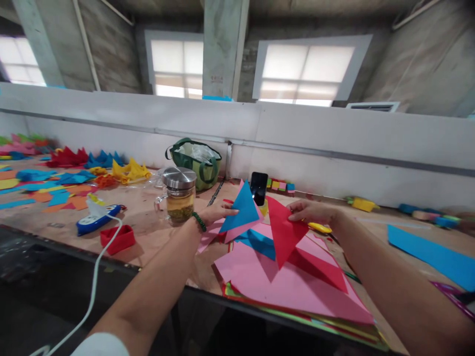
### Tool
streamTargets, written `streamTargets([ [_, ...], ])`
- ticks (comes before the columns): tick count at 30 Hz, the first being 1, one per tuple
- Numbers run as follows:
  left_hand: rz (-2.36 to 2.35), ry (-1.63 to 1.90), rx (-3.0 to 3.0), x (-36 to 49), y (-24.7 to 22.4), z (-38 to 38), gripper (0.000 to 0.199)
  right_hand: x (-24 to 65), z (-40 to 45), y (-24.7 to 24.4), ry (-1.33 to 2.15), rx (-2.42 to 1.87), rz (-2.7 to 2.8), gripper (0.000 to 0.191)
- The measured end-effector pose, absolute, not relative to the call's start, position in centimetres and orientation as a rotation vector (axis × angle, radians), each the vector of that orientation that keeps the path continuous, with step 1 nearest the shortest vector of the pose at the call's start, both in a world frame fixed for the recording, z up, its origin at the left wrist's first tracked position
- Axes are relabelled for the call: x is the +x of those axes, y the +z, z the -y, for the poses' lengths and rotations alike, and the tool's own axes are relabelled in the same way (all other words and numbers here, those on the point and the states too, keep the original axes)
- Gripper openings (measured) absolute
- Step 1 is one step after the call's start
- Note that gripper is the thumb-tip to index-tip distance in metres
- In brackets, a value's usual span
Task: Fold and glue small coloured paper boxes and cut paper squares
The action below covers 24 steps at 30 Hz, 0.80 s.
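Observation:
In the head view, my left hand (218, 211) pinches a blue triangular sheet (243, 210), with pink pieces lying against its back. To the right, my right hand (309, 211) is closed on the upper edge of a red triangular sheet (284, 232), which hangs point down. Both are held above a stack of coloured sheets whose top is pink (282, 284). On that stack rest a folded blue piece (258, 243) and a red piece (321, 269). Whether the sheets are felt or paper I cannot tell.
A lidded glass mug of tea (180, 198) stands left of my left hand, before a green bag (200, 163). A phone (259, 187) leans behind the stack. Blue power strip (97, 220), red band (118, 238) and coloured scraps (70, 195) lie left; a blue sheet (430, 254) lies right.

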<state>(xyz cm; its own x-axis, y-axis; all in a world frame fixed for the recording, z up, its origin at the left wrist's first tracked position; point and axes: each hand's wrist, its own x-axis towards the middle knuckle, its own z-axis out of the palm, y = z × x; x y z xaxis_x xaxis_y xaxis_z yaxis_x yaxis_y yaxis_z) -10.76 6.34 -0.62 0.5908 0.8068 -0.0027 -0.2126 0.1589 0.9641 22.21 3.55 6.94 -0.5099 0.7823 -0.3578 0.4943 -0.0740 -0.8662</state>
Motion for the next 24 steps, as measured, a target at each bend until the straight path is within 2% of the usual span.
streamTargets([
  [5,-0.6,0.88,1.14,-10.8,0.1,-6.1,0.018,21.8,-2.9,7.8,1.588,-1.149,1.663,0.036],
  [10,-0.569,0.936,1.072,-10.6,0.6,-5.6,0.027,17.6,-3.6,7.8,1.478,-1.1,1.683,0.041],
  [18,-0.583,1.029,0.955,-10.0,0.1,-6.2,0.026,10.2,-7.2,5.2,1.117,-1.237,1.735,0.026],
  [21,-0.59,1.19,0.9,-10.3,0.1,-6.6,0.03,9.2,-8.2,5.2,0.991,-1.3,1.784,0.021],
  [24,-0.571,1.435,0.805,-11.0,0.6,-7.0,0.029,8.8,-9.3,5.3,0.866,-1.403,1.865,0.027],
])
